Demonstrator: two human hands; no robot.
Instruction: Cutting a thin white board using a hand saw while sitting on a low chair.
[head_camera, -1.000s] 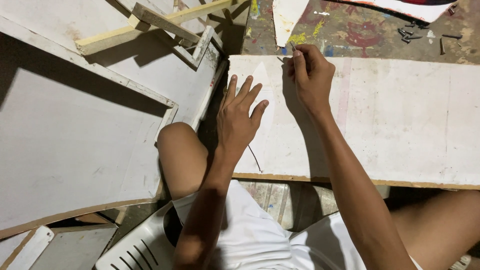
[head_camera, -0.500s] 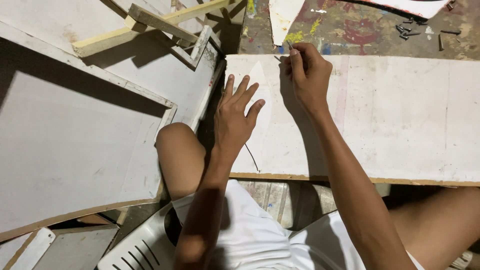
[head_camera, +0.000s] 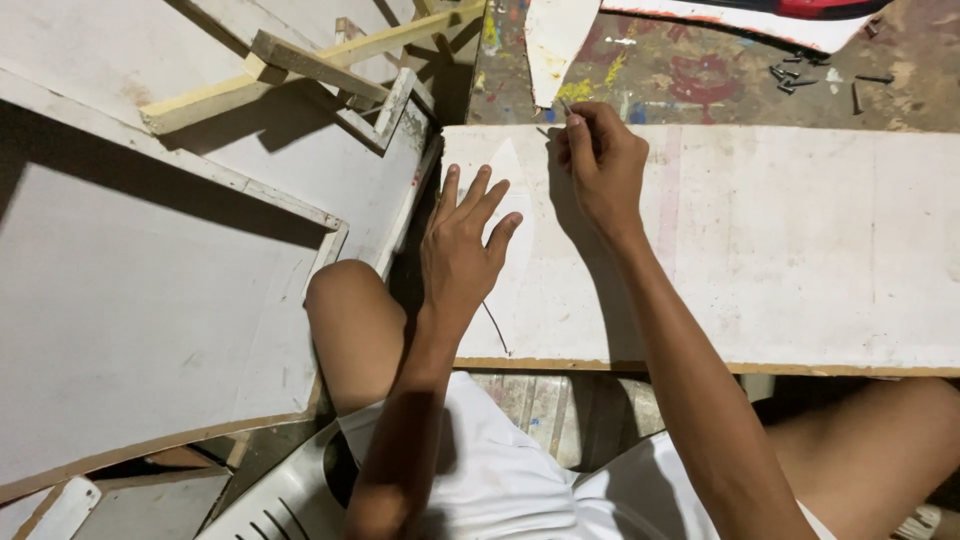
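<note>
Our left hand (head_camera: 462, 240) lies flat with fingers spread wide on the long white-painted wooden board (head_camera: 780, 240) near its left end, in the middle of the frame, pressing it down so it does not shift. Under and beside that palm sits a pale leaf-shaped template (head_camera: 512, 175), and a thin dark curved line (head_camera: 495, 328) runs toward the board's near edge. Our right hand (head_camera: 600, 165) is pinched narrow around a small pencil-like marker (head_camera: 564, 106) at the template's upper tip, seemingly tracing it. The board rests across our knees. White panels with a wooden frame (head_camera: 300, 70) lean at the upper left; small dark nails (head_camera: 790, 78) lie on the paint-stained floor (head_camera: 700, 70) at the upper right.
</note>
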